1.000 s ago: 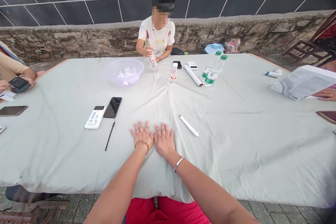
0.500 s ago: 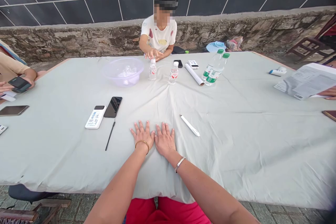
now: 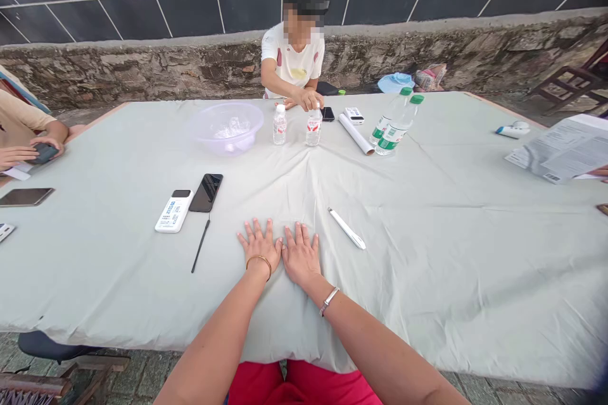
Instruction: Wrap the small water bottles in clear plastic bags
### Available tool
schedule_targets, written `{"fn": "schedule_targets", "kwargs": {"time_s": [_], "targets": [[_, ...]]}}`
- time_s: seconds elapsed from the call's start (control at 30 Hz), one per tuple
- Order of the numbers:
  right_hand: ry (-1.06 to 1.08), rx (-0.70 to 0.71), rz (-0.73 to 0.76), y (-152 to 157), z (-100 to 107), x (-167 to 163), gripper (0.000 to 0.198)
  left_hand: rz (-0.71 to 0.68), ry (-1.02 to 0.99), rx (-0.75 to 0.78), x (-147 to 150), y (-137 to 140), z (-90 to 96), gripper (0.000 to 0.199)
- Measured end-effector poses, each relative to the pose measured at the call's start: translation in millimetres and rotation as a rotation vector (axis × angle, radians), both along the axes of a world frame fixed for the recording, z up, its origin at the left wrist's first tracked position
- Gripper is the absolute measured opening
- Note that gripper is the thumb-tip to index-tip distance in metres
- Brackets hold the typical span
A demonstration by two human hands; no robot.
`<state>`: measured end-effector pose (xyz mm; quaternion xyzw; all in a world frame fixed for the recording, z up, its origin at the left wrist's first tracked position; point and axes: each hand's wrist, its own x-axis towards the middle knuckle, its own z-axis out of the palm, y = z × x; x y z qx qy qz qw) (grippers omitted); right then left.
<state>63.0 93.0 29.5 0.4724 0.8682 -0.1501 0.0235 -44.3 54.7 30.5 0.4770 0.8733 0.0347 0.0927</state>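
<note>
Far-left corner: I see another person's hands (image 3: 50, 140) around a dark device (image 3: 44, 153), with a phone (image 3: 26, 197) lying flat nearer to me at the table edge.
White power bank: it (image 3: 173, 212) lies flat, well apart from my left hand, just beside a black phone (image 3: 206, 193).
Strap: thin and black (image 3: 201, 245), it trails from that phone towards me, near my left hand.
Lilac basin: farther off, the basin (image 3: 205, 131) contains crumpled clear plastic.
My left hand: palm down (image 3: 260, 248), fingers spread wide, bracelet (image 3: 259, 258) at the wrist; I cannot tell whether its thumb touches the right hand.
Pale cloth: it (image 3: 427, 259) covers the table and lies, wrinkled, under both my palms.
Small bottles: the left one (image 3: 280, 128) stands upright; the right one (image 3: 313, 131) stands beside it with the hand (image 3: 308, 99) of a person opposite at its cap.
My right hand: palm down (image 3: 302, 256), fingers slightly parted, a silver bracelet (image 3: 329, 301) at the wrist.
Slim white tool: it (image 3: 347, 229) lies slanted on the cloth, near my right hand.
Paper roll: it (image 3: 356, 134) lies beyond, its near end beside two green-capped bottles (image 3: 391, 135), both upright.
Right edge: I see a blue-and-white object (image 3: 512, 131) near a printed sheet (image 3: 553, 152).
</note>
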Motion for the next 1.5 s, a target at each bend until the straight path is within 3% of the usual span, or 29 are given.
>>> {"fn": "schedule_targets", "kwargs": {"time_s": [0.17, 0.3, 0.43, 0.57, 0.67, 0.77, 0.9, 1.03, 1.17, 1.27, 1.4, 1.5], "targets": [[0.028, 0.014, -0.006, -1.4, 1.6, 0.2, 0.053, -0.014, -0.021, 0.065, 0.6, -1.2, -1.3, 0.062], [0.049, -0.058, -0.018, 1.3, 10.2, 2.6, 0.055, -0.005, -0.011, 0.029, 0.9, -0.5, -1.6, 0.064], [0.210, -0.066, -0.063, 25.5, 18.3, -3.3, 0.058, -0.011, -0.021, 0.008, 1.3, 0.2, -0.7, 0.065], [0.574, -0.049, -0.128, 92.4, 11.0, -37.9, 0.050, -0.040, -0.050, 0.008, 3.1, -0.2, 0.6, 0.066], [0.778, -0.157, -0.335, 168.6, 2.8, -79.8, 0.049, -0.082, -0.060, 0.027, 4.3, -1.9, -2.2, 0.066], [0.886, -0.196, -0.511, 248.6, 2.4, -122.1, 0.061, -0.115, -0.081, 0.069, 4.3, -5.2, -10.4, 0.068], [0.929, -0.155, -0.509, 330.1, 7.3, -167.3, 0.085, -0.162, -0.074, 0.144, 4.5, -9.1, -21.3, 0.072], [0.962, -0.144, -0.469, 372.1, 3.9, -199.7, 0.093, -0.170, -0.057, 0.171, 9.2, -6.2, -22.3, 0.076], [0.939, -0.171, -0.503, 381.3, -1.0, -213.9, 0.069, -0.114, -0.030, 0.211, 12.3, -1.0, -21.3, 0.080], [0.935, -0.167, -0.514, 365.1, -0.5, -205.5, 0.051, -0.170, -0.036, 0.231, 10.0, -0.8, -22.8, 0.078], [1.003, -0.234, -0.419, 306.0, 3.9, -164.9, 0.036, -0.152, -0.102, 0.317, 4.1, -3.2, -24.4, 0.070], [1.201, -0.551, -0.298, 239.1, 11.3, -115.7, 0.034, -0.059, -0.297, 0.490, -5.2, -7.7, -21.9, 0.052]]}}
